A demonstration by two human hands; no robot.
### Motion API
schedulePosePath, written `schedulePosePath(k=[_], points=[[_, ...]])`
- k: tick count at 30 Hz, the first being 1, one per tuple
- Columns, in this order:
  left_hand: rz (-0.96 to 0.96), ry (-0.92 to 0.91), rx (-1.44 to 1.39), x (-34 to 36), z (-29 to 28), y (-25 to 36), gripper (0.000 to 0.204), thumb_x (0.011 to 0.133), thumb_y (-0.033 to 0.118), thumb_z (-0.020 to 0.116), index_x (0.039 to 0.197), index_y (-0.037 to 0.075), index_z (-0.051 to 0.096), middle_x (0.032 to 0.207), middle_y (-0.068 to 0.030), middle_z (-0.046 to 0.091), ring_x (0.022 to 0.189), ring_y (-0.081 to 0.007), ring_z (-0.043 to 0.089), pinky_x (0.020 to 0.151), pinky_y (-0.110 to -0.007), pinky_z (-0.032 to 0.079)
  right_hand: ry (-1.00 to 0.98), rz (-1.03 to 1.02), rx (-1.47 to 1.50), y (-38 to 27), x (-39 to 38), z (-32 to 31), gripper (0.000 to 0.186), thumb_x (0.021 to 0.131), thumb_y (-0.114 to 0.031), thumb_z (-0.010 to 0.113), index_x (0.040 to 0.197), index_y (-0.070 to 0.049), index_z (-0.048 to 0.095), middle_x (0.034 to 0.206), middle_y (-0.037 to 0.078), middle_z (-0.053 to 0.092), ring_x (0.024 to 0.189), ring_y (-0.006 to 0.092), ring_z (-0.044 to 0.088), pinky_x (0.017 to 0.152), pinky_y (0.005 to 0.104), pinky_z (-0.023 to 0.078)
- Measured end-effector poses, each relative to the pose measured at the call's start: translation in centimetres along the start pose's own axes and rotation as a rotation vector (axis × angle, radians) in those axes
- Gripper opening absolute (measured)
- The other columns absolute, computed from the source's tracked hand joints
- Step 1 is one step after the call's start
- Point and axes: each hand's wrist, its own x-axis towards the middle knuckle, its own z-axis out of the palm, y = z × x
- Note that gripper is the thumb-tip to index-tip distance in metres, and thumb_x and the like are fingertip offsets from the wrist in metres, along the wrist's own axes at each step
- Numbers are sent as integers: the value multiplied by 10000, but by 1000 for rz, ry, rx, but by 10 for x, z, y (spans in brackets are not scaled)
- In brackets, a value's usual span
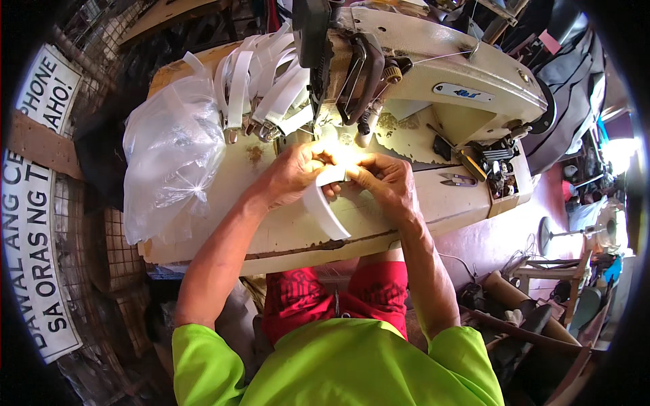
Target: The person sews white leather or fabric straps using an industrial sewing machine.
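Note:
Both of my hands meet under the bright lamp, just in front of the needle area of a cream sewing machine. A white strap is pinched between them, its loose end curving down over the table's front part. My left hand has its fingers closed on the strap from the left. From the right, my right hand grips the same strap with thumb and fingers. Glare washes out the spot where the fingertips come together, so the strap's upper end is hard to make out.
A pile of white straps with metal pieces lies left of the machine head. Beside it rests a filled clear plastic bag. Thread snips and a box of small parts sit on the table's right. A wire mesh stands at left.

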Motion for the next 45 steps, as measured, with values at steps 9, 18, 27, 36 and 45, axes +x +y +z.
schedulePosePath(k=[9, 18, 27, 36, 45], points=[[-60, 43, 164, 2, 1, 1, 175, 890, 94, 685, 1025, -14, 662, 881, -17, 659, 762, -80, 606, 666, -247, 516, 47, -14, -51, -6, -3, 2, 158, 862, -140, 723, 915, 9, 713, 731, 22, 690, 652, 53, 588, 585, 229, 465], [-125, 102, 204, -3, 8, 5, 155, 900, 87, 672, 1008, -24, 678, 868, -37, 667, 747, -92, 624, 664, -255, 540, 38, 56, -8, -9, -3, -2, 141, 857, -116, 722, 935, 1, 728, 765, 26, 709, 682, 38, 599, 611, 218, 478], [-85, 124, 219, -3, 3, 2, 135, 901, 58, 661, 1012, -15, 689, 869, -33, 661, 752, -85, 626, 672, -241, 550, -27, 37, -1, -10, -3, -3, 190, 864, -110, 720, 1007, 15, 720, 850, 39, 730, 772, 46, 609, 701, 230, 505], [-148, 200, 260, -2, 17, 10, 145, 909, 75, 662, 1026, -8, 689, 931, -14, 609, 728, -74, 611, 587, -209, 520, 90, 12, -189, -11, -5, 2, 190, 828, -62, 702, 1003, 12, 716, 853, 89, 739, 758, 66, 645, 691, 237, 517], [40, 254, 519, -4, 12, -13, 116, 897, 27, 660, 996, -31, 666, 904, -15, 559, 710, -72, 573, 597, -219, 489, 25, -97, -218, -10, -2, 3, 176, 843, -43, 678, 1009, -11, 725, 917, 132, 738, 809, 100, 677, 720, 265, 521]])
